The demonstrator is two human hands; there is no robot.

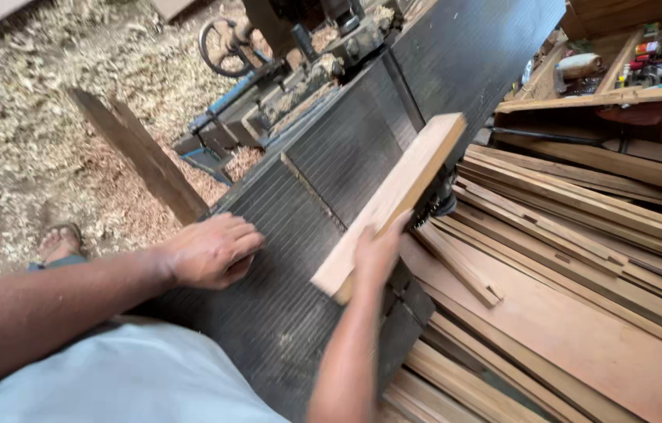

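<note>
Head view looks down on a short pale wooden board (389, 204), held up on a slant above the right edge of a long dark ribbed machine table (299, 211). Its near end sits in the right hand (378, 254), whose fingers (393, 229) are curled around the board's right edge with the thumb side against the face — a firm grip, though slightly blurred. The far end of the board points up and away from the fingertips, toward the back of the table.

To the left of those fingers, across the ribbed surface, the left hand (209, 251) rests palm down on the table; its fingers (245, 243) lie close together and slightly bent, holding nothing.

Just right of the gripping fingers lies a pile of long planks and strips (581, 258), stacked side by side — reddish-brown and tan. Beyond the board's far end, a wooden shelf (605, 94) carries small cans and bottles. Up and left of the left fingers stands a dark plank (143, 157) leaning at the table's edge, and beyond it a hand wheel (221, 47) and greasy machine parts. Wood shavings (18, 117) cover the floor further left, where a sandalled foot (59, 243) shows near the forearm.
</note>
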